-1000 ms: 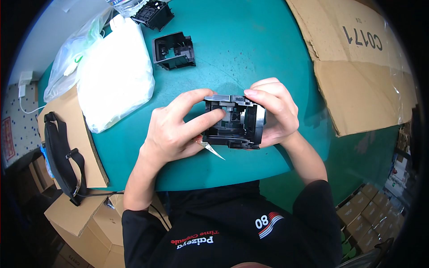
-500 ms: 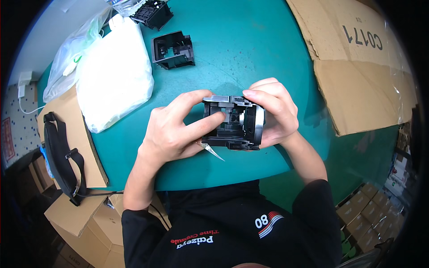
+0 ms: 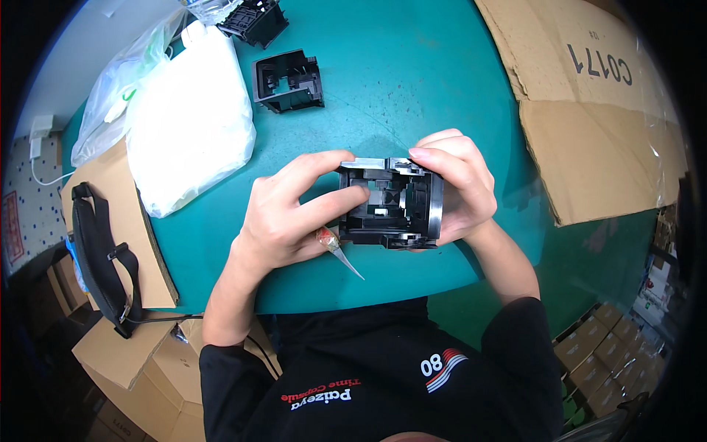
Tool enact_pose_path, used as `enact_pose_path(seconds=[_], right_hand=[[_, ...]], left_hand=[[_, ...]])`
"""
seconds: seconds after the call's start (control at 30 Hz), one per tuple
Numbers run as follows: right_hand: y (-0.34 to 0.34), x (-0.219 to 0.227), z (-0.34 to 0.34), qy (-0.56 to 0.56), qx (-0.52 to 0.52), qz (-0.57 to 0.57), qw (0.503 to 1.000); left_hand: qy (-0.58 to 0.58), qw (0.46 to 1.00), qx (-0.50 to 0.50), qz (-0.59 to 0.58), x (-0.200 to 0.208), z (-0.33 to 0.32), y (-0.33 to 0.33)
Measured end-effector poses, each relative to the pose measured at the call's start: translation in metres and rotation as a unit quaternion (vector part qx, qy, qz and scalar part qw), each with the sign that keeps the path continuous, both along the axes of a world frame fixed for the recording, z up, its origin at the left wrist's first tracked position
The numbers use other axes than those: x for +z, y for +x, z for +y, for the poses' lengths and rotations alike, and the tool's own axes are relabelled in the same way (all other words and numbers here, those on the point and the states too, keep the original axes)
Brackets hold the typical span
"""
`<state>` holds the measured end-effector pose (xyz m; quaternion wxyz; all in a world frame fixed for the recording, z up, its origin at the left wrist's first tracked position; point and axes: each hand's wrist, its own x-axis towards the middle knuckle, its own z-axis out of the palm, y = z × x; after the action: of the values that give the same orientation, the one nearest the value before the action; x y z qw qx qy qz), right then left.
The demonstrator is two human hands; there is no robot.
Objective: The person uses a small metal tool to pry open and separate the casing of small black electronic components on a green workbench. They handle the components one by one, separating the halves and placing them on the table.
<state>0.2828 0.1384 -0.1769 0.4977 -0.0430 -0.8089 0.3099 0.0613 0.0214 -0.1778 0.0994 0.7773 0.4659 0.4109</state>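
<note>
A black plastic frame-like housing (image 3: 416, 199) is held above the green table between both hands. My left hand (image 3: 283, 210) grips its left side, with the index finger reaching into the open middle and another finger on its upper edge. A thin pointed metal tool (image 3: 341, 254), perhaps a tweezer or blade, sticks out from under the left palm, its other end hidden in the hand. My right hand (image 3: 464, 180) wraps the housing's right side, thumb at the upper right corner, other fingers partly hidden behind it.
Two similar black housings (image 3: 288, 81) (image 3: 255, 22) lie at the far left of the green table (image 3: 383, 81). White plastic bags (image 3: 191, 125) sit beside them. A flattened cardboard box (image 3: 589, 132) covers the right side. At left, a black strap pouch (image 3: 103, 258) rests on cardboard.
The housing has tilted in my hands, showing more of its inside, and shifted slightly right. The pointed metal tool has swung lower, and more of it shows beneath my left hand.
</note>
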Motion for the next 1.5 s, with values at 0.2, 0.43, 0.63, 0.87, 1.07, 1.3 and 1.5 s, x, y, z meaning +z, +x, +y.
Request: enact_pose_path(seconds=[0.2, 0.43, 0.63, 0.87, 1.07, 1.3, 1.5], right_hand=[[0.000, 0.001, -0.001, -0.004, -0.010, 0.017, 1.000], [0.001, 0.000, 0.000, 0.004, -0.010, 0.017, 1.000], [0.001, 0.001, -0.001, 0.007, -0.011, 0.015, 1.000], [0.001, 0.000, -0.002, 0.002, -0.011, 0.016, 1.000], [0.002, -0.002, -0.003, 0.003, -0.019, 0.018, 1.000], [0.002, -0.007, -0.002, -0.023, 0.004, 0.024, 0.999], [-0.004, -0.007, 0.010, -0.090, -0.046, -0.187, 0.977]], left_hand=[[0.022, 0.998, -0.022, -0.051, -0.005, 0.001, -0.002], [-0.004, 1.000, 0.000, -0.021, 0.003, -0.001, 0.003], [0.020, 1.000, -0.008, 0.007, 0.006, 0.001, 0.002], [0.039, 0.999, -0.005, 0.018, 0.005, 0.000, 0.001], [0.062, 0.997, -0.028, -0.018, 0.004, 0.004, -0.002], [0.052, 0.997, -0.018, -0.063, 0.015, 0.002, -0.001], [-0.028, 0.998, 0.054, -0.010, 0.019, -0.001, -0.011]])
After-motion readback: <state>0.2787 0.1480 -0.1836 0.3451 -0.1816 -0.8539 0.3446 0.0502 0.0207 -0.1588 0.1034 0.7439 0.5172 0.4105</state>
